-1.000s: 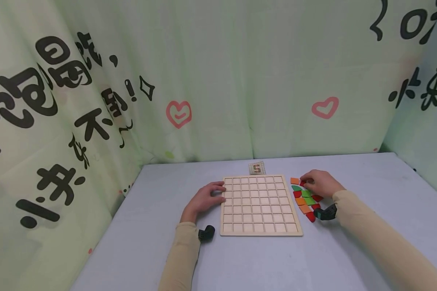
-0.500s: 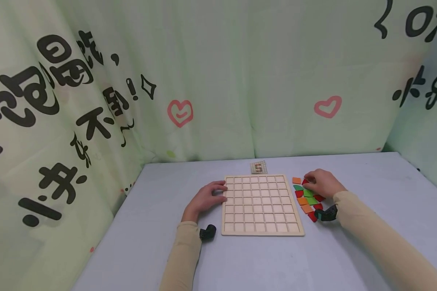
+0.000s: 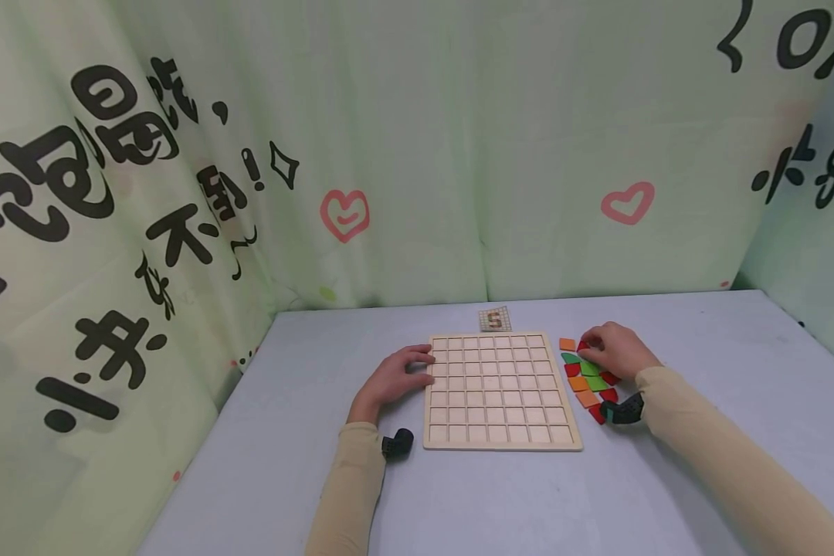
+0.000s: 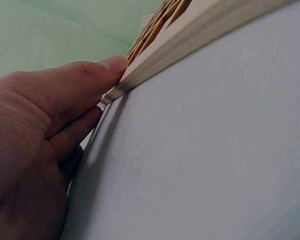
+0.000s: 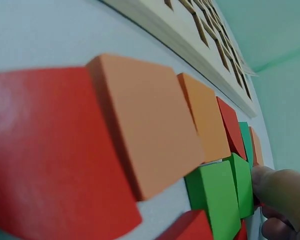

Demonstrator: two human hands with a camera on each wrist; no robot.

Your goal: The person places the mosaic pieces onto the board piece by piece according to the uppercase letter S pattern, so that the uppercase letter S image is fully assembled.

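Observation:
A square wooden grid board (image 3: 503, 445) lies flat on the table. My left hand (image 3: 391, 380) touches its left edge, thumb and fingers fairly straight; the left wrist view shows the thumb (image 4: 90, 80) against the board's side. To the right of the board, my right hand (image 3: 618, 350) pinches a red piece (image 3: 584, 345) at the far end of a cluster of coloured pieces. In the right wrist view its thumb (image 5: 280, 190) hides most of that piece. Orange pieces (image 5: 150, 120), green pieces (image 5: 217, 200) and red pieces (image 5: 45, 150) lie close together, some with curved sides.
A small card with a gridded pattern (image 3: 495, 319) lies just behind the board. The white table (image 3: 486, 502) meets a pale green curtain (image 3: 417, 262) with black writing and red hearts. A black wrist camera (image 3: 398, 444) sits at each wrist.
The head view has shifted slightly, so everything sits a little further right. Both hands keep nearly the same places at the board edge and the red piece.

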